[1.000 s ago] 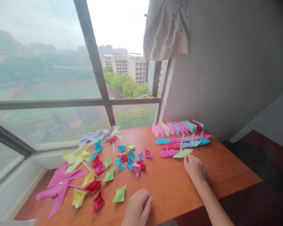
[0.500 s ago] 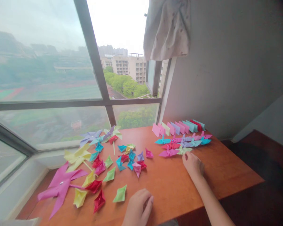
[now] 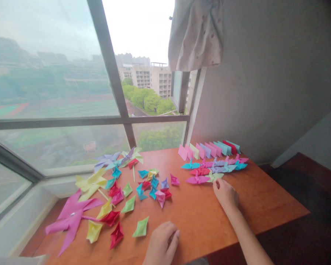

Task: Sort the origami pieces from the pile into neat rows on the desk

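My right hand (image 3: 225, 192) is closed, its fingertips at the near edge of a light green paper crane (image 3: 214, 176); the grip itself is partly hidden. That crane sits beside a magenta paper crane (image 3: 197, 179), at the front of several rows of folded cranes. Lower in the picture, my left hand (image 3: 162, 242) rests near the table's front edge with its fingers curled in and nothing visible in them. A green folded paper boat (image 3: 141, 227) lies just left of it.
On the wooden table (image 3: 198, 224) stand several folded paper cards (image 3: 209, 150) in a row at the back. Many small paper boats and a magenta pinwheel (image 3: 73, 217) spread over the left side. A yellow pinwheel (image 3: 91, 183) lies behind it. Windows and a wall border the table.
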The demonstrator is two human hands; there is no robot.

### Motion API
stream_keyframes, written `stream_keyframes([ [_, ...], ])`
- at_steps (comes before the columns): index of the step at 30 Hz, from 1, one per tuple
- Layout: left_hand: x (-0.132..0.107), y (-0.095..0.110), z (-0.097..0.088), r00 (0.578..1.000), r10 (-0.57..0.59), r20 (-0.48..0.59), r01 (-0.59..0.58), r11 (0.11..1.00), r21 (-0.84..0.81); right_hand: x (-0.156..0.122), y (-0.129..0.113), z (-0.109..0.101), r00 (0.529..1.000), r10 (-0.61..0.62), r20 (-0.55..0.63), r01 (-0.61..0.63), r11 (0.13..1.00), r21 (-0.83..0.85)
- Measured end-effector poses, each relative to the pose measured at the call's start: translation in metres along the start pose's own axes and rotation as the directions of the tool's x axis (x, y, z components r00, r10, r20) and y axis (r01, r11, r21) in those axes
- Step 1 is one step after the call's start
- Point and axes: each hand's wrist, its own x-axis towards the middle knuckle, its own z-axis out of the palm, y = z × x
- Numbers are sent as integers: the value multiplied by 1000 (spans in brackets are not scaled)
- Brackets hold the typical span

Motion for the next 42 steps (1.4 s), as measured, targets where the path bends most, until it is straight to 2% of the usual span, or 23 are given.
stream_keyframes([
  [4,0,2,0,999,-25,-36,22,997,-78,-12,1,-1,1000,14,-20,-12,997,81],
  [7,2,10,-8,996,-59,-65,47,984,-173,-31,0,7,999,-27,-30,31,990,134],
  [9,7,16,-21,994,-68,-81,49,976,-213,-45,-5,15,994,-100,-42,106,978,178],
  [12,23,15,-56,991,-53,-121,32,985,-169,-63,-14,26,974,-214,-78,227,942,249],
  [14,40,3,-88,981,-68,-181,53,995,-82,-69,-19,32,962,-256,-98,273,920,282],
  [17,70,-32,-139,936,-205,-287,245,963,110,-70,-21,35,956,-273,-105,292,895,338],
  [19,91,-60,-169,894,-268,-359,340,927,156,-68,-20,36,958,-268,-99,286,877,387],
  [21,111,-84,-191,848,-329,-416,433,882,185,-66,-18,36,959,-268,-89,280,857,433],
  [23,129,-103,-205,808,-381,-451,509,836,206,-64,-17,36,959,-271,-81,277,841,465],
  [27,157,-124,-214,763,-437,-477,592,769,242,-63,-17,36,963,-258,-79,262,827,497],
  [33,186,-139,-223,731,-477,-488,652,699,294,-62,-17,37,969,-234,-76,238,815,529],
  [38,196,-144,-228,751,-498,-434,649,679,343,-61,-16,37,972,-224,-67,222,798,560],
  [42,195,-138,-226,778,-471,-416,615,704,355,-61,-18,34,975,-212,-71,213,786,581],
])
